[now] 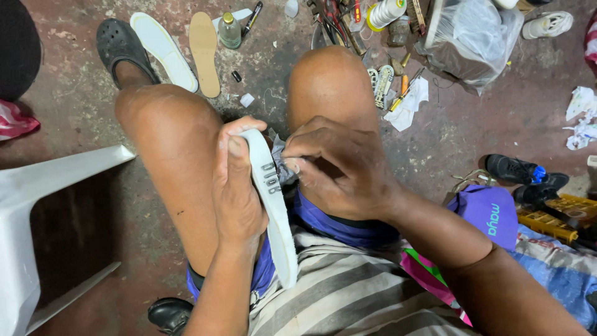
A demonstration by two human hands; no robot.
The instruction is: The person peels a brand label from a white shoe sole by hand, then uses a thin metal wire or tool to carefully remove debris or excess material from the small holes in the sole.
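My left hand (235, 186) grips a white shoe insole (273, 211) held on edge between my knees, thumb on its top end. Dark printed marks run along the insole's side. My right hand (339, 168) presses a small grey rag or pad (283, 165) against the insole's face, fingers bunched on it. Both hands sit above my lap, over blue shorts and a striped shirt.
On the floor ahead lie a white insole (163, 50), a tan insole (204, 53), a small bottle (229, 30), a thread spool (385, 12), tools and a plastic bag (472, 40). A white plastic chair (37, 211) stands left. Black shoes (519, 171) and a purple cap (491, 211) lie right.
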